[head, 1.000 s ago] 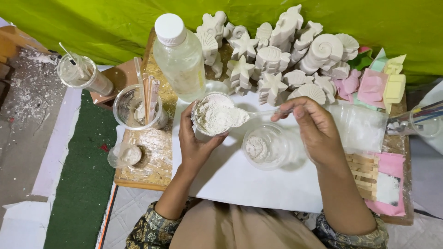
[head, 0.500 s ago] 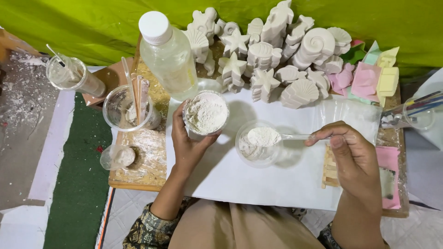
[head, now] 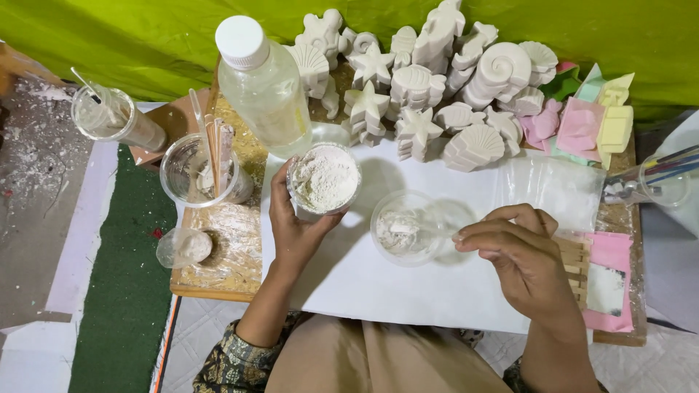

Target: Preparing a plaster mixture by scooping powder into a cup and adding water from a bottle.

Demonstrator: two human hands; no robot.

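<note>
The left hand point(head: 295, 225) is wrapped around a clear cup of white powder point(head: 324, 178), fingers curled up its near side, holding it upright just off the white sheet point(head: 378, 284). The right hand point(head: 520, 255) is pinched shut on the handle of a clear plastic spoon point(head: 429, 231), whose long axis runs roughly from 3 o'clock to 9 o'clock, the handle at the fingertips and the bowl end lying inside a shallow clear dish point(head: 408, 227). That dish holds a small heap of white powder and sits flat on the sheet between the two hands, at about 9 o'clock from the right hand and about 4 o'clock from the powder cup, near it but not touching. The right hand is the nearer to the dish. Beyond the cup, at 12 o'clock, stands a capped clear bottle point(head: 266, 87); white plaster casts point(head: 429, 94) of shells and starfish are heaped behind the dish.
</note>
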